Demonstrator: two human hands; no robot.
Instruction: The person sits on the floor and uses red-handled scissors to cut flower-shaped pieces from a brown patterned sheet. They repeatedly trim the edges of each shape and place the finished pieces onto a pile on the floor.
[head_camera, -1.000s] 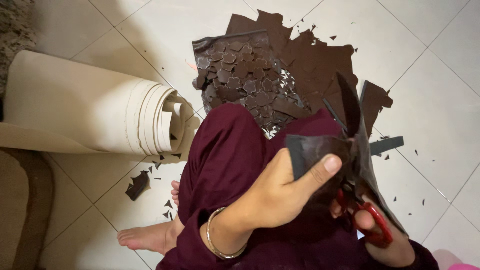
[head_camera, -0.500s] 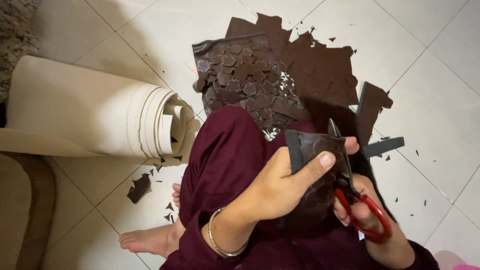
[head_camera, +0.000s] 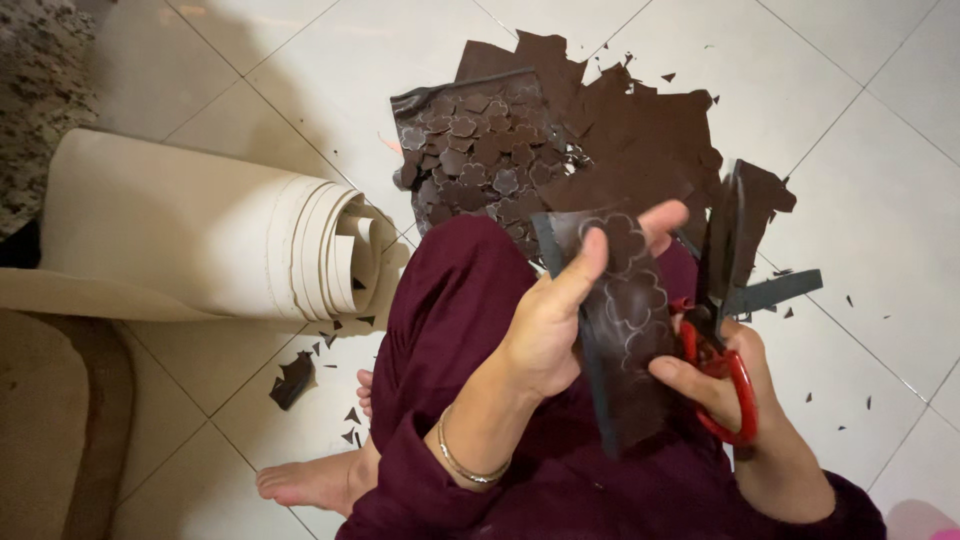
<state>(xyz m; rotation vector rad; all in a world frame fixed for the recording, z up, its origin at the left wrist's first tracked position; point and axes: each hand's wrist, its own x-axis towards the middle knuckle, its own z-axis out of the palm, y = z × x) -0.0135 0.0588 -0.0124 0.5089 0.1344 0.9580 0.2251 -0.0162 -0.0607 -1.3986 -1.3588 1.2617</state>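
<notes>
With your left hand (head_camera: 545, 320) pinching the brown strip (head_camera: 625, 330), keep it taut while your right hand (head_camera: 730, 385), closed on the red scissors (head_camera: 722, 330) at 3 o'clock, follows the traced outlines.

A floor (head_camera: 300, 70) of large pale glossy tiles with thin grey grout lines carries everything. Just beyond the strip pinched in the left hand (head_camera: 545, 325), a clear bag of small dark brown flower-shaped cutouts (head_camera: 470, 165) lies on the tiles, overlapped by a ragged dark brown sheet (head_camera: 640, 135) spreading to the right. Small brown offcut slivers (head_camera: 850, 300) are scattered to the right of the scissors grip. Well to the left of the hands, a thick cream-coloured roll of sheet material (head_camera: 200, 235) lies on its side. Nearer, below that roll, a larger dark scrap (head_camera: 293, 380) and tiny triangular bits sit beside a bare foot (head_camera: 310, 482).
</notes>
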